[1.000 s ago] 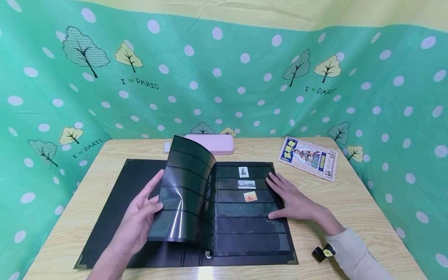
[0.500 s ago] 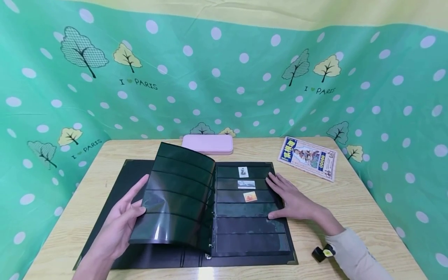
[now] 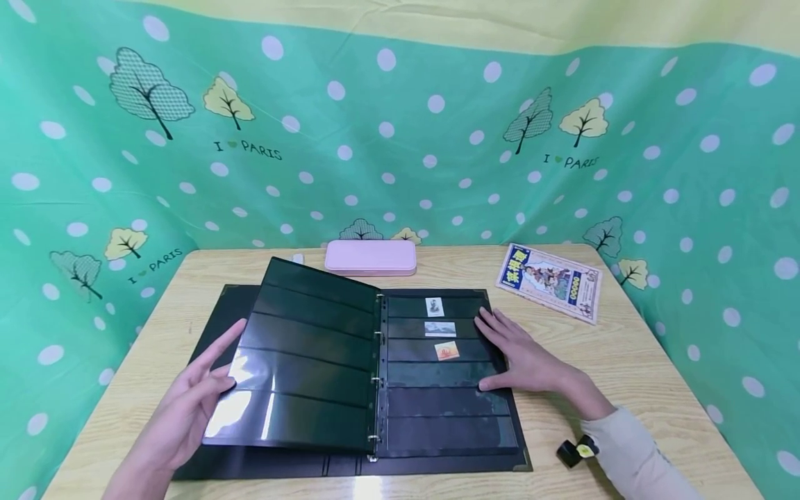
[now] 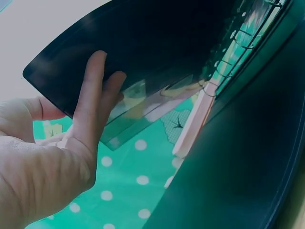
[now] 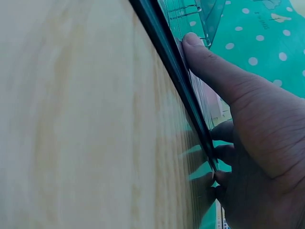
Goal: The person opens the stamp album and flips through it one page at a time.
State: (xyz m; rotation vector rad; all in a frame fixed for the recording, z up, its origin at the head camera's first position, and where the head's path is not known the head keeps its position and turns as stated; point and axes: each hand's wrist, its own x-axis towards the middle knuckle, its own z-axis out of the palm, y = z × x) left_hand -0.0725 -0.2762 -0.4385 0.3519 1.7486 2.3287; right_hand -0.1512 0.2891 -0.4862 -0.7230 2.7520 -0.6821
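A black stamp album (image 3: 278, 464) lies spread on the wooden table. My left hand (image 3: 187, 406) pinches the outer edge of a raised black stock page (image 3: 306, 361), thumb on its upper face and fingers (image 4: 88, 100) beneath. That page slants above the left cover, joined to the metal rings (image 3: 376, 380). On the right-hand page (image 3: 437, 403) sit a portrait stamp (image 3: 434, 307), a grey landscape stamp (image 3: 440, 330) and an orange stamp (image 3: 446, 351). My right hand (image 3: 531, 357) rests on this page's outer edge, fingers spread and thumb (image 5: 209, 59) on the page.
Behind the album is a pink case (image 3: 370, 258), with a small white object (image 3: 297, 259) to its left. An illustrated booklet (image 3: 550, 283) lies at the back right. Dotted green cloth (image 3: 400, 173) hangs around the table.
My left hand has moved left and down with the page, which has gone from steeply curled to flatter. The small white object shows again behind it. My right hand has stayed in place.
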